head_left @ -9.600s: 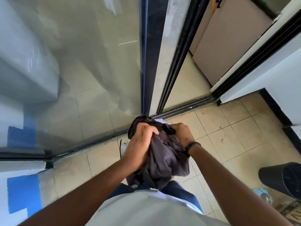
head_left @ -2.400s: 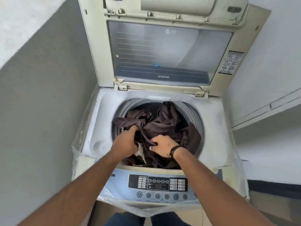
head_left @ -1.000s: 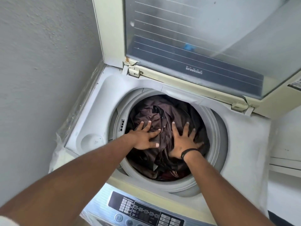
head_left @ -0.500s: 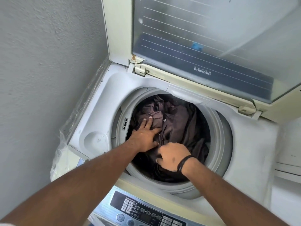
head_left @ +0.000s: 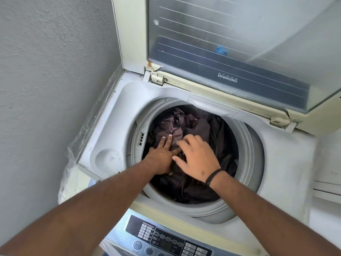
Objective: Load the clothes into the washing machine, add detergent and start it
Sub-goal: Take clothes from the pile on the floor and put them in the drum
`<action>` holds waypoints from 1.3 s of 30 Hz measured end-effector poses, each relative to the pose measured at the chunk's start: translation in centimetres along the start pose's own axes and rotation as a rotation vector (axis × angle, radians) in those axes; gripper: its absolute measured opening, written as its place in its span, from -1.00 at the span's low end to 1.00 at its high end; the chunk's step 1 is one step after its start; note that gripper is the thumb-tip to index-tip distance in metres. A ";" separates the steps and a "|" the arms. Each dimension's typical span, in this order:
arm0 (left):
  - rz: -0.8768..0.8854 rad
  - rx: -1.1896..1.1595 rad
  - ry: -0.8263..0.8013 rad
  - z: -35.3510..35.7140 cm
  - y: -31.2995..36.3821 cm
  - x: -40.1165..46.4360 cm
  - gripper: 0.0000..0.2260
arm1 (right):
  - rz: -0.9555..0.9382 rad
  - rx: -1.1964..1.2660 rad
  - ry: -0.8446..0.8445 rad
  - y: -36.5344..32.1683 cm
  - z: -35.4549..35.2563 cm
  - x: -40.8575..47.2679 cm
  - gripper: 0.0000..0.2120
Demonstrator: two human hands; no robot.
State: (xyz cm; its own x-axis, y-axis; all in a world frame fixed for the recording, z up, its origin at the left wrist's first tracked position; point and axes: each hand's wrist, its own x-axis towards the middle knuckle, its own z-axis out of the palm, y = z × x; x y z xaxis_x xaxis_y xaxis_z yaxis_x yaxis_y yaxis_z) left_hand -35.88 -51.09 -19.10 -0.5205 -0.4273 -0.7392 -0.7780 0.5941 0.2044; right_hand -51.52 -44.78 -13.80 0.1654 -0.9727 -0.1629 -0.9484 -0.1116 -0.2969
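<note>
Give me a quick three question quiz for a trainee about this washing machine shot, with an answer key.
1. True or false: the lid of the washing machine is raised.
2. Where do the dark clothes lie? A) on the floor B) inside the drum C) on the control panel
3. Which of the hands wears a dark wristband?

Key:
1. True.
2. B. The left hand presses flat on them; the right hand is spread over them.
3. The right hand.

Control panel (head_left: 166,239) cut off at bottom edge; right hand (head_left: 198,159) fingers motion-blurred.
</note>
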 end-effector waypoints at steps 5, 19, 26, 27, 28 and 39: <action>0.029 0.013 -0.030 -1.1 0.0 -1.5 -0.16 | 0.253 0.037 -0.466 6.1 4.7 0.0 -0.07; 0.034 -0.253 0.252 -1.4 1.1 -13.7 -0.39 | 0.341 0.685 -0.123 -1.7 -0.6 -9.0 -0.22; 0.012 -0.236 0.420 0.1 3.5 -17.4 -0.62 | 0.323 0.526 -0.212 -5.1 -3.6 -12.9 -0.66; 0.012 -0.191 0.470 0.3 3.8 -17.7 -0.65 | 0.323 0.501 -0.203 -5.7 -4.1 -13.5 -0.55; 0.013 -0.153 0.514 0.5 3.9 -17.9 -0.66 | 0.335 0.468 -0.206 -6.4 -4.7 -14.0 -0.49; 0.140 -0.197 0.639 0.8 3.3 -18.3 -0.61 | 0.668 0.047 0.196 -13.5 -3.9 -17.4 -0.58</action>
State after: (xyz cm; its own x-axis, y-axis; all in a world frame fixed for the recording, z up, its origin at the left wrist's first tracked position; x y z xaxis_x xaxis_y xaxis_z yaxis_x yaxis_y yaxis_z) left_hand -28.66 -40.81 -5.44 -0.6798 -0.7095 -0.1856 -0.7059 0.5643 0.4281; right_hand -42.62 -27.11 -3.31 -0.5053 -0.8492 -0.1535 -0.8164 0.5281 -0.2335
